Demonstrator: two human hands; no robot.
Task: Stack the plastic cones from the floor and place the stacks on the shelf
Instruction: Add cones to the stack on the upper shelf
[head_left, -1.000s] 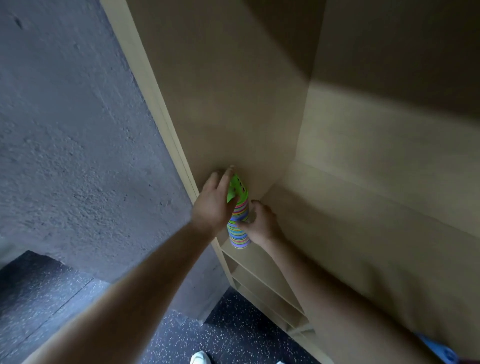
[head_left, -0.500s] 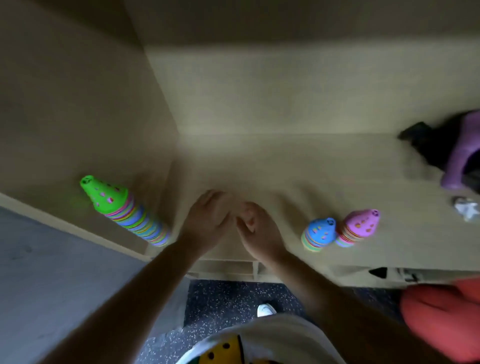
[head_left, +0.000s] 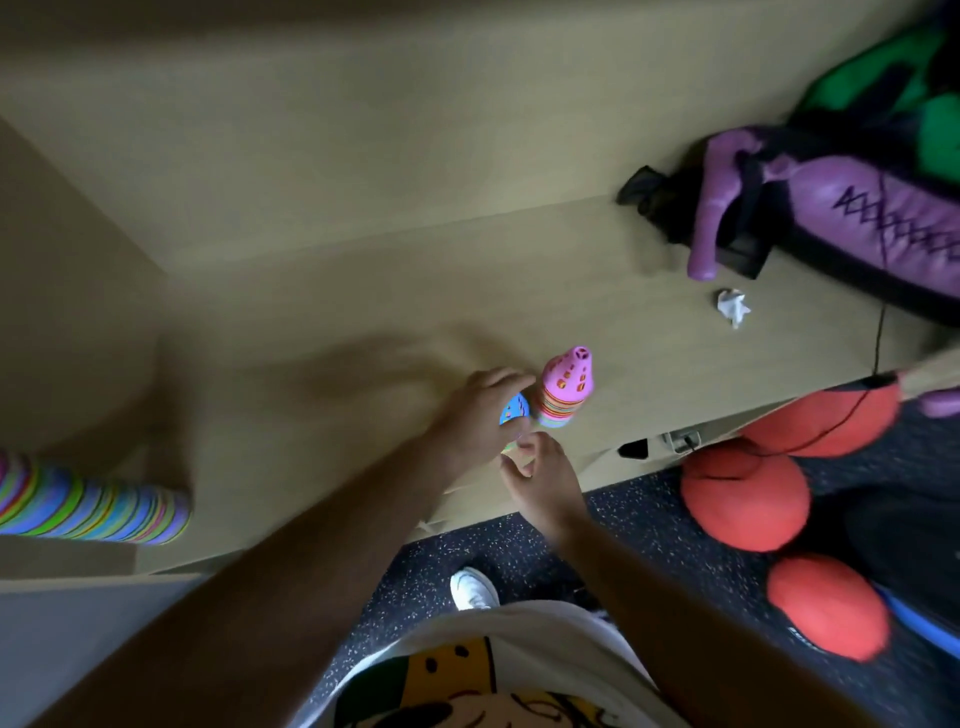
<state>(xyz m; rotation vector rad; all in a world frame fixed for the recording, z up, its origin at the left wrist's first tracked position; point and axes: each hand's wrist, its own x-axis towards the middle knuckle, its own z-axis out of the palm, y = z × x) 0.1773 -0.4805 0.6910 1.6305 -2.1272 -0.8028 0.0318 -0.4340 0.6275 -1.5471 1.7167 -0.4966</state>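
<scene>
Head view, left hand (head_left: 478, 410) gripping blue cone stack (head_left: 515, 408), right hand (head_left: 543, 480) below, grip unclear

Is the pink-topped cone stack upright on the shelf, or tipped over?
Upright. The pink-topped stack rests its wide base on the shelf, tip pointing up, beside the blue-topped stack the left hand holds.

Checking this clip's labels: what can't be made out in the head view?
1. Blue-topped cone stack: head view, mostly covered by the left hand; its grip is unclear.
2. Right hand: head view, fingertips blurred; contact with that stack untellable.
3. Tall striped stack: head view, top cut off by the left edge.
</scene>
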